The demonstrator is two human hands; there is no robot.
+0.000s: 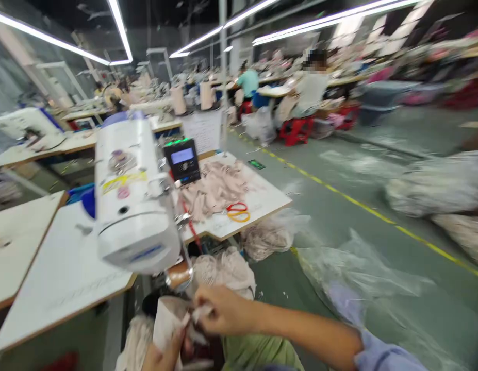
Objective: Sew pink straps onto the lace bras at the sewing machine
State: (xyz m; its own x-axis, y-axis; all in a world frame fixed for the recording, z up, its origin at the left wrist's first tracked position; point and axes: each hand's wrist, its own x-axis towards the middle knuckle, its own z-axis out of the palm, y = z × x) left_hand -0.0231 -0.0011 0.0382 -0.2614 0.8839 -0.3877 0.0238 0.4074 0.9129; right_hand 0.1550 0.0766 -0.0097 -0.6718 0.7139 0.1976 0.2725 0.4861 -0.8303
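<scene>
Broadly, a white, wood-edged tabletop spreads to both sides of the machine, with a stepped cut-out in its front edge that seems meant to leave room for cloth and arms. Above it stands a bulky white sewing machine with blue trim, its rounded end facing the wearer, presumably so that work can be brought up from the seat. A loose heap of pale pink fabric pieces covers the right part of the top, probably kept there for an easy reach. Below the machine's end sits a gathered bundle of cream cloth. A black control box with a lit bluish screen stands beside the machine, angled for reading at a glance.

Nearer, a pale, thin piece of cloth is off the tabletop, low in front of the machine and above the lap. The left hand pinches it near its edge, apparently to steady it. The right hand is closed around a small whitish twist of fabric; blur hides whether that joins the cloth. Scissors with red and orange looped handles lie near the table's edge, likely for quick pickup.
</scene>
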